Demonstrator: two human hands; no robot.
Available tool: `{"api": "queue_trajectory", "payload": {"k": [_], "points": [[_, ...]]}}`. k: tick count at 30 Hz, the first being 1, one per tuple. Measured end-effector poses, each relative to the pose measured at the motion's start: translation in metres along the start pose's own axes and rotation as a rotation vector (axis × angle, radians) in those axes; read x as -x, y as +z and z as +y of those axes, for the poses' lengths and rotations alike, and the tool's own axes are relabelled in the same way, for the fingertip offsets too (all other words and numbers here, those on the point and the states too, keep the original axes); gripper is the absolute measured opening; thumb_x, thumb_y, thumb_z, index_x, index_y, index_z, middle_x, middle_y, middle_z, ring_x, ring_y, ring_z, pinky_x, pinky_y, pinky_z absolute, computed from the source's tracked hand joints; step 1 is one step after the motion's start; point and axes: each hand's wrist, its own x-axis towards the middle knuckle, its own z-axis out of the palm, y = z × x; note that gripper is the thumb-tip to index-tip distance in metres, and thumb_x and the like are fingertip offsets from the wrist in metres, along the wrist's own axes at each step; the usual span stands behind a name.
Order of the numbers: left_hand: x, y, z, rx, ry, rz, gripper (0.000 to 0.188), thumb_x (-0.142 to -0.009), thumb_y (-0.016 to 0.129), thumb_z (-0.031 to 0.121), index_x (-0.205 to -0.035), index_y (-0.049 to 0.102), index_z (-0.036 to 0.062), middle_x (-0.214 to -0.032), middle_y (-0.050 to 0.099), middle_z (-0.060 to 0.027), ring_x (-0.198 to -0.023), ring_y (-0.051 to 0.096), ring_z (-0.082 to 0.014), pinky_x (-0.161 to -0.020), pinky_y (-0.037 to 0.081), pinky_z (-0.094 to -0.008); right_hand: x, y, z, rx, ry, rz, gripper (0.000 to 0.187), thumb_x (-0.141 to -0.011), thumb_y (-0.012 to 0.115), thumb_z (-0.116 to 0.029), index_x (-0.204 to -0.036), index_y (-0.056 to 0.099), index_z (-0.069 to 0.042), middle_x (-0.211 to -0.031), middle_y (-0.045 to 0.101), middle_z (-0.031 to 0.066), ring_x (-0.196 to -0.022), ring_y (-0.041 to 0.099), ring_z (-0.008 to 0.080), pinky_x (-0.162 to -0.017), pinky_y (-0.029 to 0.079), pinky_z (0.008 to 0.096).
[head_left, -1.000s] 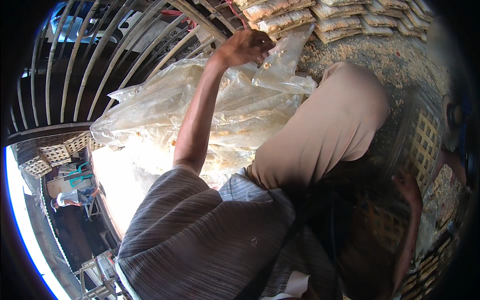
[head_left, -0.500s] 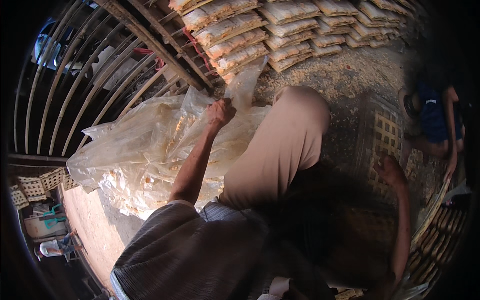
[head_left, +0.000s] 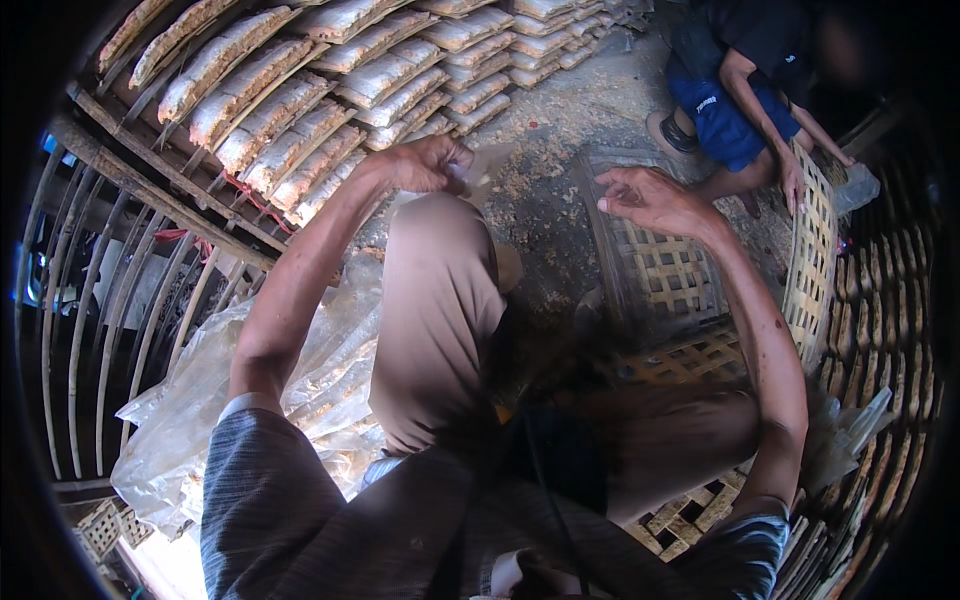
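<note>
The left hand point(head_left: 430, 165) pinches a plastic sheet point(head_left: 488, 172) just beyond the knee point(head_left: 440, 235); the right hand point(head_left: 650, 200), fingers loosely spread and holding nothing, is above a woven tray point(head_left: 672, 275). As far as shows, rows of slabs point(head_left: 390, 85) are already stacked beyond, while the held sheet looks not yet spread out and a heap of plastic point(head_left: 335, 345) is left beside the leg.
</note>
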Motion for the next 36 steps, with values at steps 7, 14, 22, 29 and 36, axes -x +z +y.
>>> {"api": "queue_trajectory", "payload": {"k": [7,14,22,29,36], "points": [[-0.023,-0.062,0.089,-0.145,0.024,-0.035,0.022,-0.083,0.088,0.008,-0.096,0.071,0.0074,-0.082,0.07,0.0019,-0.08,0.065,-0.0121,-0.071,0.05,-0.0353,-0.009,0.014,-0.026,-0.031,-0.148,0.371,0.071,-0.096,0.075,-0.021,-0.157,0.044,-0.003,-0.152,0.056,0.0238,-0.141,0.055,0.0401,-0.119,0.045,0.0469],[-0.024,-0.097,0.129,-0.069,0.143,-0.003,0.028,-0.083,0.092,0.016,-0.103,0.075,0.0072,-0.083,0.077,-0.0017,-0.075,0.071,-0.0144,-0.079,0.054,-0.036,-0.026,0.034,0.015,0.008,-0.066,0.492,0.042,-0.097,0.074,-0.017,-0.133,0.066,0.003,-0.119,0.073,0.0225,-0.114,0.07,0.0396,-0.101,0.055,0.0452],[-0.018,-0.085,0.067,-0.088,0.01,0.144,0.028,-0.082,0.093,0.018,-0.101,0.08,0.0035,-0.088,0.079,-0.0057,-0.081,0.073,-0.0147,-0.081,0.057,-0.0369,-0.029,0.063,0.027,-0.345,-0.015,-0.03,0.031,-0.095,0.08,-0.025,-0.112,0.08,0.0,-0.099,0.079,0.0173,-0.089,0.073,0.0221,-0.084,0.057,0.04],[-0.023,-0.055,0.108,-0.102,0.125,-0.019,0.014,-0.089,0.083,0.009,-0.1,0.081,0.0012,-0.089,0.08,-0.0094,-0.082,0.076,-0.0156,-0.074,0.061,-0.0332,-0.015,0.036,-0.034,-0.479,-0.093,0.17,0.047,-0.097,0.079,-0.039,-0.122,0.076,0.001,-0.109,0.077,0.0181,-0.106,0.074,0.0255,-0.096,0.058,0.037],[0.003,-0.066,0.144,-0.204,0.308,0.149,0.017,-0.085,0.087,0.011,-0.102,0.084,0.006,-0.095,0.082,-0.0116,-0.089,0.079,-0.0204,-0.079,0.063,-0.0362,-0.035,0.013,-0.078,-0.424,-0.157,0.226,0.032,-0.104,0.07,-0.029,-0.103,0.08,0.001,-0.062,0.053,-0.0018,-0.056,0.043,0.0093,-0.054,0.038,0.0339]]}}
